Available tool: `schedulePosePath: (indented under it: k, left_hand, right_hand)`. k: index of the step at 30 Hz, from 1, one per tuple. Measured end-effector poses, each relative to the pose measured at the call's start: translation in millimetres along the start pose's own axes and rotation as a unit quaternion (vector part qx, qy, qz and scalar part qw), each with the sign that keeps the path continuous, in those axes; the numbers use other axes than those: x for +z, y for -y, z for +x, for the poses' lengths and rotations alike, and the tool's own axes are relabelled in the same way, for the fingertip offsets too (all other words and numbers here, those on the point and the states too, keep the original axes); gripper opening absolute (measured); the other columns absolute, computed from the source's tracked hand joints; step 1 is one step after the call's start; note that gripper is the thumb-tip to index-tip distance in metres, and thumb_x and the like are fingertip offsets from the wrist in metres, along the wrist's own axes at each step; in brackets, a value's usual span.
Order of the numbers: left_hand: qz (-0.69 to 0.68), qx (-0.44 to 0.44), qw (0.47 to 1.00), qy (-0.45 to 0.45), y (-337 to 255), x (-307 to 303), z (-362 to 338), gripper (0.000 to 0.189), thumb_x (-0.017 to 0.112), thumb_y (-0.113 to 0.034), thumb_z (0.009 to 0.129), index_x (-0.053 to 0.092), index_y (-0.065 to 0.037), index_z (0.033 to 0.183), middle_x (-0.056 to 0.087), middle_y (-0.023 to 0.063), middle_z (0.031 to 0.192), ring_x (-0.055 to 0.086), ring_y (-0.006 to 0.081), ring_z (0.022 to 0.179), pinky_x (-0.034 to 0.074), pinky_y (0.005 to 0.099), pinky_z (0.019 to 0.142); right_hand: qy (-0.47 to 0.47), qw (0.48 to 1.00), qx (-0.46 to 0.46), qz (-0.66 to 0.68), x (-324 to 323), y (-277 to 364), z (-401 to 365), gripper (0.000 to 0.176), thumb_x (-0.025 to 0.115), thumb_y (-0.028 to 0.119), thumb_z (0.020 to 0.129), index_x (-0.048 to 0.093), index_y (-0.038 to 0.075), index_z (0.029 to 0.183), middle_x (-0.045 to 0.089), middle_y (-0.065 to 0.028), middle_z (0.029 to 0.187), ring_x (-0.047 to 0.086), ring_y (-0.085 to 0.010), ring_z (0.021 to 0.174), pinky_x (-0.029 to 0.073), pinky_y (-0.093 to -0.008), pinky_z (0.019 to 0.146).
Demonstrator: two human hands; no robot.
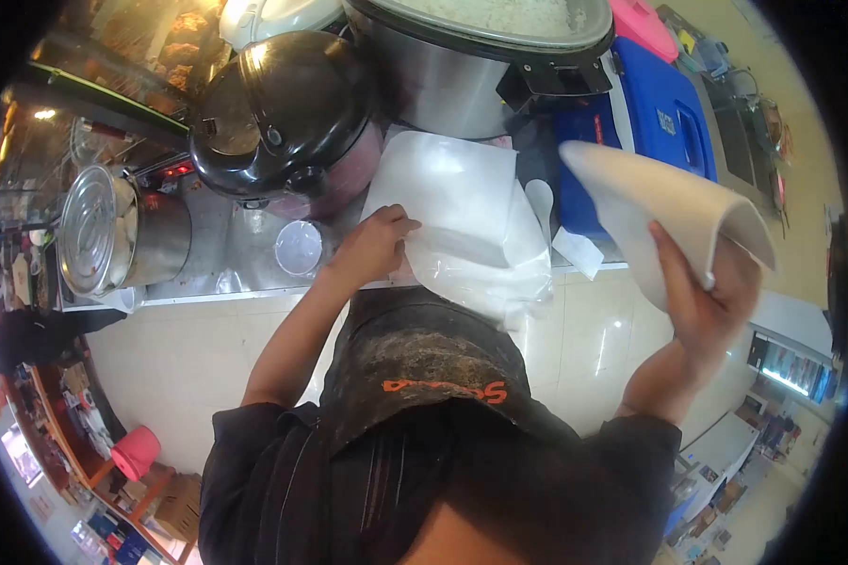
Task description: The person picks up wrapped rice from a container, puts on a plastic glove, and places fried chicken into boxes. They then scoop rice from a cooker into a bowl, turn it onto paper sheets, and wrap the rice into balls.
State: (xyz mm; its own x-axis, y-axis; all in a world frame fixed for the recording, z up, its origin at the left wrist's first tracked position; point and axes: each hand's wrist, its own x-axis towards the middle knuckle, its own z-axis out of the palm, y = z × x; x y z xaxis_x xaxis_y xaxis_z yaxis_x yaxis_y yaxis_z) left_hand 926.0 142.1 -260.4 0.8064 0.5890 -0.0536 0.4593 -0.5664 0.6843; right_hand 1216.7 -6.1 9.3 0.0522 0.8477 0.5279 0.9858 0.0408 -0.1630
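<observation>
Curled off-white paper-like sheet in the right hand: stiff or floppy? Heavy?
The curled off-white paper-like sheet is likely light: the right hand alone holds it up. Probably stiff along its length, since the far end juts out without visible droop. Likely easy to squash crosswise; the near end shows a hollow curl.

Paper sheets (pixel 457 174) lie between the lidded cooker (pixel 287 113) and box (pixel 664 122).

On the metal counter (pixel 203 221) there stands a black-lidded rice cooker (pixel 297 104), with a lidded steel pot (pixel 165 235) to its left and a blue box (pixel 648 89) farther right, while a pink bucket (pixel 136 452) is near a cardboard box (pixel 179 506).
</observation>
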Motion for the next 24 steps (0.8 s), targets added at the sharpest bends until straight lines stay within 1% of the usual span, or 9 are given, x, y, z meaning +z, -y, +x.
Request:
schedulePosePath:
  k: [2, 6, 9, 11, 14, 17, 20, 23, 24]
  left_hand:
    - [-0.017, 0.002, 1.0, -0.018, -19.2, -0.6, -4.9, 0.043, 0.062, -0.002, 0.077, 0.065, -0.006, 0.12, 0.06, 0.0128, 0.11, 0.061, 0.0322, 0.101, 0.053, 0.0426, 0.086]
    - [0.008, 0.016, 0.999, 0.039, -57.9, 24.1, -4.2, 0.046, 0.061, -0.005, 0.076, 0.064, -0.004, 0.122, 0.059, 0.0154, 0.111, 0.059, 0.0339, 0.105, 0.051, 0.0437, 0.088]
    - [-0.086, 0.079, 0.993, 0.017, -62.5, 35.4, -8.8, 0.033, 0.059, -0.007, 0.08, 0.064, -0.005, 0.113, 0.063, 0.0158, 0.106, 0.061, 0.0344, 0.099, 0.05, 0.0451, 0.087]
    - [-0.092, 0.074, 0.989, 0.089, -47.8, 50.8, -10.0, 0.029, 0.06, -0.01, 0.084, 0.064, -0.005, 0.112, 0.065, 0.0161, 0.101, 0.063, 0.0343, 0.096, 0.049, 0.0466, 0.089]
    - [-0.132, 0.137, 0.979, 0.076, -15.8, 72.1, -19.8, 0.035, 0.064, -0.018, 0.086, 0.064, -0.006, 0.118, 0.066, 0.0148, 0.108, 0.063, 0.0347, 0.103, 0.048, 0.0447, 0.096]
    - [-0.187, 0.119, 0.969, 0.105, -1.9, 63.2, -27.6, 0.042, 0.066, -0.025, 0.092, 0.057, -0.008, 0.13, 0.06, 0.0135, 0.131, 0.054, 0.0329, 0.125, 0.041, 0.0417, 0.107]
    - [-0.253, 0.017, 0.957, 0.139, -10.1, 39.4, -33.0, 0.041, 0.066, -0.025, 0.093, 0.056, -0.005, 0.128, 0.062, 0.0136, 0.128, 0.058, 0.0279, 0.12, 0.042, 0.0402, 0.106]
    - [-0.544, -0.274, 0.792, 0.049, 4.2, 57.3, -22.1, 0.046, 0.069, -0.032, 0.09, 0.062, -0.003, 0.124, 0.064, 0.0184, 0.125, 0.064, 0.0297, 0.108, 0.048, 0.0375, 0.098]
    - [-0.472, -0.278, 0.836, 0.035, 7.9, 62.8, -17.6, 0.042, 0.069, -0.032, 0.09, 0.063, -0.003, 0.119, 0.066, 0.018, 0.118, 0.065, 0.0288, 0.103, 0.05, 0.0372, 0.093]
  right_hand:
    - [0.037, 0.996, -0.072, -0.03, 13.7, -9.8, -11.0, 0.03, 0.083, 0.002, 0.074, 0.074, 0.005, 0.103, 0.073, -0.0115, 0.098, 0.069, -0.0203, 0.083, 0.052, -0.0294, 0.074]
    - [0.181, 0.97, -0.009, 0.165, 67.0, 10.9, -29.9, 0.037, 0.074, 0.012, 0.079, 0.07, 0.01, 0.116, 0.073, -0.0049, 0.102, 0.068, -0.0214, 0.093, 0.051, -0.0347, 0.08]
    - [0.369, 0.887, -0.278, -0.024, 114.6, 30.3, -31.0, 0.041, 0.06, 0.016, 0.087, 0.066, 0.017, 0.127, 0.066, 0.0008, 0.087, 0.062, -0.0173, 0.087, 0.045, -0.0319, 0.083]
    - [0.403, 0.865, -0.296, -0.028, 162.3, 22.5, -59.9, 0.043, 0.055, 0.016, 0.088, 0.065, 0.019, 0.13, 0.058, 0.0025, 0.078, 0.057, -0.0165, 0.082, 0.044, -0.033, 0.08]
    - [0.409, 0.846, -0.341, -0.026, 217.4, -5.7, -111.4, 0.048, 0.057, 0.015, 0.088, 0.06, 0.022, 0.136, 0.06, 0.0023, 0.091, 0.055, -0.0158, 0.093, 0.043, -0.0353, 0.081]
    - [0.384, 0.883, -0.265, -0.043, 243.8, -12.8, -147.1, 0.056, 0.061, 0.021, 0.087, 0.053, 0.023, 0.143, 0.059, -0.0014, 0.115, 0.052, -0.0195, 0.113, 0.042, -0.0438, 0.096]
    - [0.416, 0.889, -0.187, -0.019, 233.6, -2.9, -138.0, 0.067, 0.069, 0.027, 0.082, 0.049, 0.023, 0.146, 0.052, -0.0056, 0.133, 0.048, -0.0252, 0.126, 0.032, -0.0549, 0.11]
    - [0.425, 0.889, -0.161, 0.064, 225.3, -5.4, -133.2, 0.079, 0.076, 0.028, 0.075, 0.045, 0.021, 0.148, 0.05, -0.0077, 0.138, 0.042, -0.0291, 0.135, 0.022, -0.0642, 0.115]
    - [0.379, 0.908, -0.152, 0.096, 221.8, -6.8, -132.9, 0.076, 0.076, 0.026, 0.076, 0.047, 0.019, 0.146, 0.052, -0.0094, 0.136, 0.044, -0.0304, 0.132, 0.026, -0.0624, 0.113]
